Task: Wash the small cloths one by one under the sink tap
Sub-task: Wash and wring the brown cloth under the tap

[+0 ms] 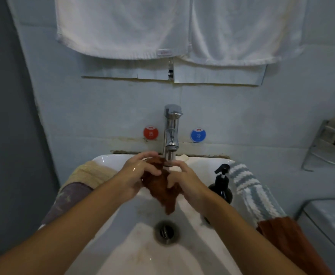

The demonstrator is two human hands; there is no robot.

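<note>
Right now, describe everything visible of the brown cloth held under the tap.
The brown cloth is a small rust-brown piece of soft fabric, dark as if wet and bunched up. It hangs over the white sink, just below the chrome tap spout, its lower end tapering to a point above the drain. The left hand and the right hand grip it from either side.

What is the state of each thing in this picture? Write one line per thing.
Brown cloth: wet, bunched, held under the tap.
Left hand: grips the cloth.
Right hand: grips the cloth.
Tap: over the cloth; flow cannot be told.
Drain: unplugged.
Striped cloth: draped over the sink's right rim.
Beige cloth: lying on the left rim.
White towels: hanging on the wall.
</note>
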